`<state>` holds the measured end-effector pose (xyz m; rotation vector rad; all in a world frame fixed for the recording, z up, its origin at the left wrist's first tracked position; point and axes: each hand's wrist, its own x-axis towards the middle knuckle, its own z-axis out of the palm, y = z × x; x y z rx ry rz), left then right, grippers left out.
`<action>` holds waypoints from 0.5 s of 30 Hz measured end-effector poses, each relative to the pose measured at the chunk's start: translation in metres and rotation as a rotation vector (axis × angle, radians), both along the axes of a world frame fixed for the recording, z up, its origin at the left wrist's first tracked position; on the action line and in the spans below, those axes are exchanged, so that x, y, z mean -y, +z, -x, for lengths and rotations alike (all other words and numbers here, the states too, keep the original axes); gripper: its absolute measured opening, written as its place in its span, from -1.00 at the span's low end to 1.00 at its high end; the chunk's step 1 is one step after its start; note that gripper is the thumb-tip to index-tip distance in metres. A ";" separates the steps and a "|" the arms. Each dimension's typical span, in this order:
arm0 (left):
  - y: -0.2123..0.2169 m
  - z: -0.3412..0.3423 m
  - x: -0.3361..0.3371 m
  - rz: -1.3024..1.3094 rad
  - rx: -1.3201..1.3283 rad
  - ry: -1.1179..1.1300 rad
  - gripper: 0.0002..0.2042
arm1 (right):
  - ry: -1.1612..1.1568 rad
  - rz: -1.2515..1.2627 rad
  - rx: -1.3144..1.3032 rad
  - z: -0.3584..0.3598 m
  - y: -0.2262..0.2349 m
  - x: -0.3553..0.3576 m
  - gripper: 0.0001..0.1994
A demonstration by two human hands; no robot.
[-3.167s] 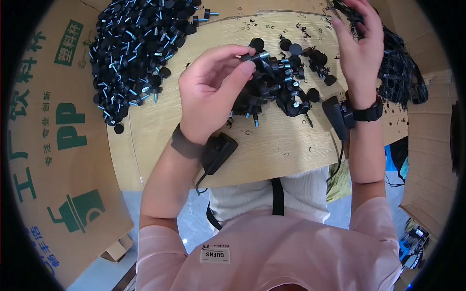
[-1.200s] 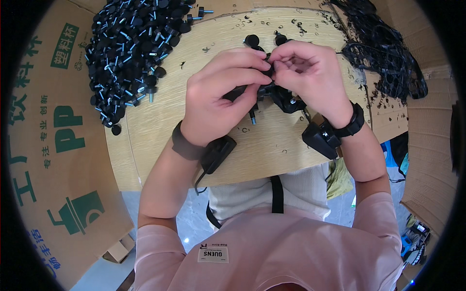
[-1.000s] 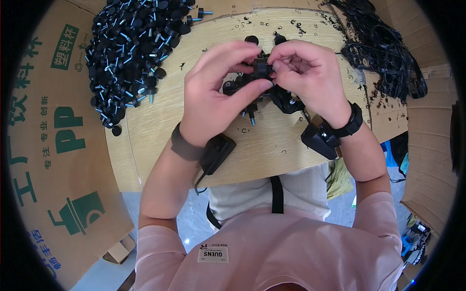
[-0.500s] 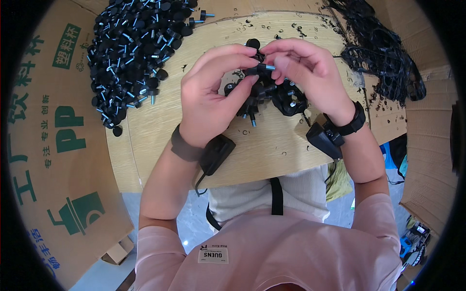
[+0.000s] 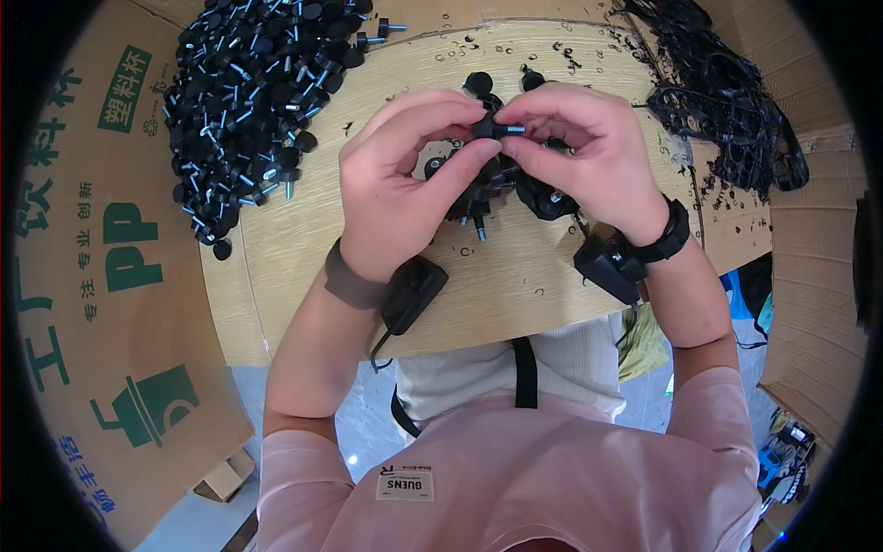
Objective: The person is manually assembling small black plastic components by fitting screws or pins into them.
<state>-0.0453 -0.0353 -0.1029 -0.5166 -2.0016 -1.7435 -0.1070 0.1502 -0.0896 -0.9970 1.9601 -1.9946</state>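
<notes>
Hands (image 5: 501,161) pinch black knob screw (image 5: 494,129) together

Bright, even daylight fills the scene; the wooden tabletop (image 5: 515,276) is evenly lit, without glare; only soft shadows sit beneath the left hand (image 5: 405,184) and right hand (image 5: 589,156); the centre is sharp, the heap of black knobs (image 5: 248,110) crisp down to small glints on the metal studs; the fisheye bends the table edge and the cardboard (image 5: 101,304) toward the rim; a black vignette rings the frame, and the outermost parts soften slightly.
</notes>
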 end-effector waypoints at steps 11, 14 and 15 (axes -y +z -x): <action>-0.001 0.002 0.006 0.258 -0.139 -0.103 -0.66 | 0.030 -0.145 0.215 0.007 0.003 -0.006 -0.89; 0.002 -0.001 -0.001 -0.115 -0.067 -0.143 -0.67 | 0.042 -0.063 0.230 0.006 0.005 -0.007 -0.88; 0.004 -0.002 -0.003 -0.230 0.036 -0.072 -0.68 | 0.005 -0.034 0.210 0.004 0.004 -0.006 -0.89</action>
